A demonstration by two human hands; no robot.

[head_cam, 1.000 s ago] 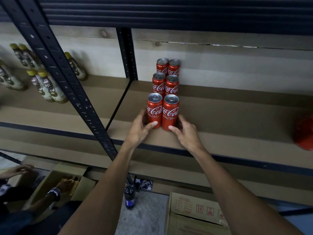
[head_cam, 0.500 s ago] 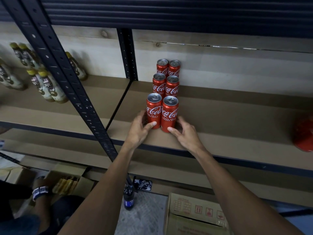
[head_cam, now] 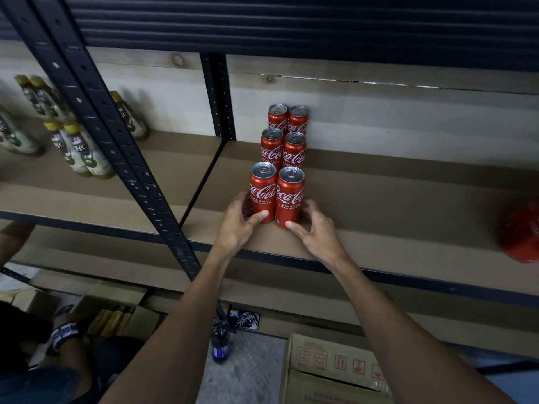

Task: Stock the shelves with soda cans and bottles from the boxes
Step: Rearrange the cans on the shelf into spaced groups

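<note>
Soda cans first: left thumb (head_cam: 261, 214) lies across the lower front of the front left can (head_cam: 262, 191), with the other fingers wrapped round its left side, so my left hand (head_cam: 236, 225) grips it. Right thumb (head_cam: 291, 225) touches the base of the front right can (head_cam: 289, 196), fingers curled loosely round its right side; my right hand (head_cam: 316, 228) cups that can, though I can't tell how firmly.

Both cans stand upright and touching each other, near the front edge of the shelf (head_cam: 393, 205), towards its left end. Behind them is a middle pair (head_cam: 283, 150), then a back pair (head_cam: 287, 118) against the rear wall. Two columns, three rows. The front pair sits slightly left of the row behind.

Further out:
- pale bottles (head_cam: 78, 150) on the neighbouring shelf bay, left of the post (head_cam: 116, 141)
- a blurred red object (head_cam: 522, 234) at the shelf's right end, can't identify it
- on the floor, a dark bottle (head_cam: 220, 342) and a cardboard box (head_cam: 329, 371)
- another person's arm (head_cam: 64, 336) lower left

Step, as I judge it: setting down and squaring up the third row. Next move should be to nudge the pair right, in line with the column, let go without tipping them, then reach down to the box for more.
</note>
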